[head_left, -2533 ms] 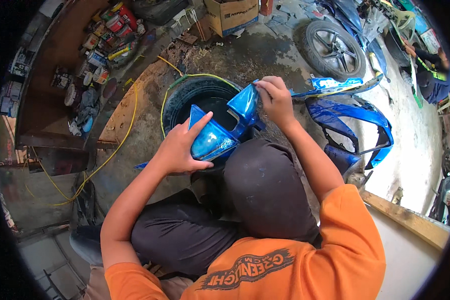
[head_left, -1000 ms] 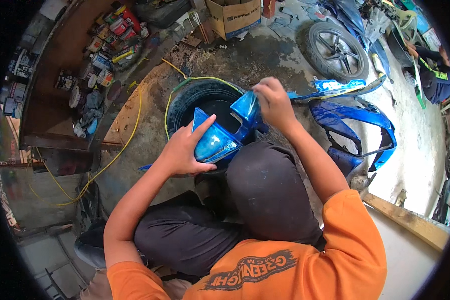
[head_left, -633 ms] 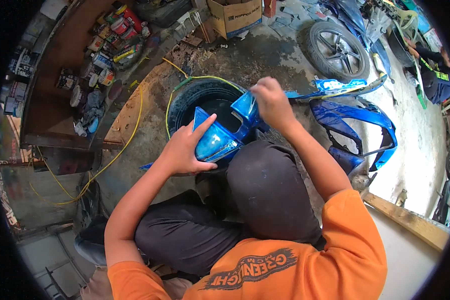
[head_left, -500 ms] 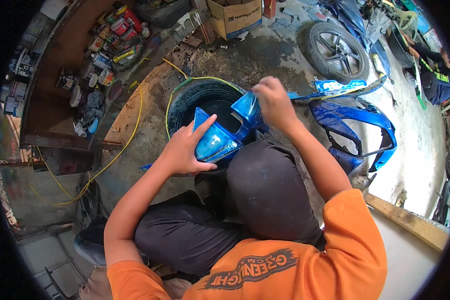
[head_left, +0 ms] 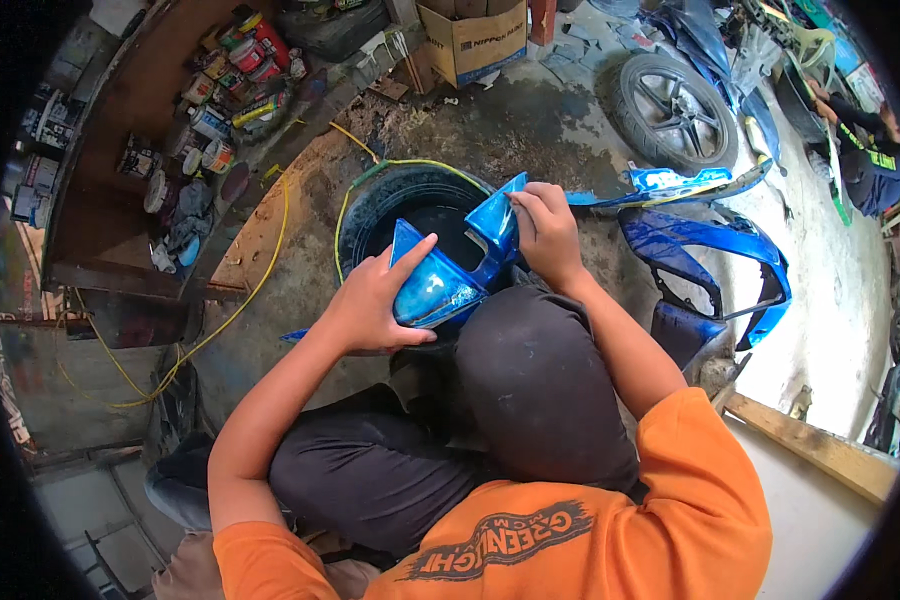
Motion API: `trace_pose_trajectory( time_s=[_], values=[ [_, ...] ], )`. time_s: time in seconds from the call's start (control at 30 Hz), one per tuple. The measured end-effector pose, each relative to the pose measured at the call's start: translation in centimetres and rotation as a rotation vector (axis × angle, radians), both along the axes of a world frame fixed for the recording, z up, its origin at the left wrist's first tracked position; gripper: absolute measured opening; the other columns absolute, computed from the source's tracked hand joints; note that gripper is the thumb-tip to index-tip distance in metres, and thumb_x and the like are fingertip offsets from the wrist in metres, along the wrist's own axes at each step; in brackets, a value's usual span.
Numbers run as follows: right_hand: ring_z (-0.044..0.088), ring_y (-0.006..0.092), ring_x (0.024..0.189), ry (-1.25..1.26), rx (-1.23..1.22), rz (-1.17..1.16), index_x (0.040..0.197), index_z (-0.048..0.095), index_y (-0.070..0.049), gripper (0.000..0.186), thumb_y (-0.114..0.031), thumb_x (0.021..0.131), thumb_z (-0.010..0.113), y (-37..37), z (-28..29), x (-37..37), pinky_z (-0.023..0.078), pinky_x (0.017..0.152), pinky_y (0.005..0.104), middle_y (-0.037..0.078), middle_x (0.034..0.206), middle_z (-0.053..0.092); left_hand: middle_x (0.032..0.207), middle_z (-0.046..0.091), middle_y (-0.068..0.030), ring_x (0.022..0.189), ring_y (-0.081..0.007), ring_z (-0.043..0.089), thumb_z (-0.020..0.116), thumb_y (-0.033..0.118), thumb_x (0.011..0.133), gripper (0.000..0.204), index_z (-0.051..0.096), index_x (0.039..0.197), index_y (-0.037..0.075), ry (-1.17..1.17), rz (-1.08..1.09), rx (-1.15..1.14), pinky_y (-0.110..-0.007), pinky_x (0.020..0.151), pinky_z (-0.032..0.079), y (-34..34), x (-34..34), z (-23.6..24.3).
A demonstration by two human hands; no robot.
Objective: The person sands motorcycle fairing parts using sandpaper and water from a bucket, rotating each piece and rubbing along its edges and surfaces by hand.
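Observation:
A glossy blue motorcycle body panel (head_left: 433,293), with two wings joined by a narrow notched middle, is held over a dark water-filled bucket (head_left: 355,205). My left hand (head_left: 375,308) grips its left wing, thumb at the near edge and index finger stretched along the top. At the upper right wing, my right hand (head_left: 550,230) has its fingers curled and pinched against the painted surface. Whatever those fingertips may hold is too hidden to name. Pale scuffed patches show on the left wing. My bent knee (head_left: 530,370) lies just under the panel.
Right of the bucket lie more blue body panels (head_left: 670,235) and a wheel (head_left: 625,110). A yellow hose (head_left: 281,240) loops on the left beside a wooden cabinet (head_left: 105,180) with several cans. A cardboard box (head_left: 485,45) stands behind. Another person (head_left: 865,150) is at far right.
My right hand has come down and slightly nearer along the right wing, uncovering its tip. My left hand keeps its hold, and the panel has barely moved.

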State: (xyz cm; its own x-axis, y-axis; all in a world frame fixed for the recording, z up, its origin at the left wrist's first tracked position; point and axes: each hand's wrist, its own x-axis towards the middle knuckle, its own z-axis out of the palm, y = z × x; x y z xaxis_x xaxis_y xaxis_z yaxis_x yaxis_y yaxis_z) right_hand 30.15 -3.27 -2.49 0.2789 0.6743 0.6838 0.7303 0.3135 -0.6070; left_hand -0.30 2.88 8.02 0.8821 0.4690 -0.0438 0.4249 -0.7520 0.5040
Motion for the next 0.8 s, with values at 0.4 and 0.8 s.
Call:
trace_pose_trajectory(
  time_s=[0.4,0.8],
  values=[
    [0.071,0.0392,0.101,0.049,-0.050,-0.013,0.107,0.075,0.004,0.011,-0.001,0.097,0.073,0.3,0.5,1.1,0.057,0.089,0.0437,0.020,0.109,0.072,0.148,0.059,-0.0256,0.117,-0.0496,0.065,0.100,0.042,0.063,0.135,0.028,0.176,0.024,-0.004,0.000,-0.004,-0.054,0.104,0.053,0.0,0.2,-0.1],
    [0.070,0.0391,0.102,0.109,-0.052,0.006,0.105,0.075,0.003,0.011,-0.001,0.095,0.075,-0.4,0.5,0.7,0.057,0.090,0.0448,0.019,0.107,0.072,0.149,0.058,-0.0263,0.117,-0.0490,0.065,0.100,0.041,0.063,0.134,0.029,0.176,0.024,-0.017,-0.001,-0.004,-0.054,0.105,0.052,0.0,0.1,0.2]
  ],
)
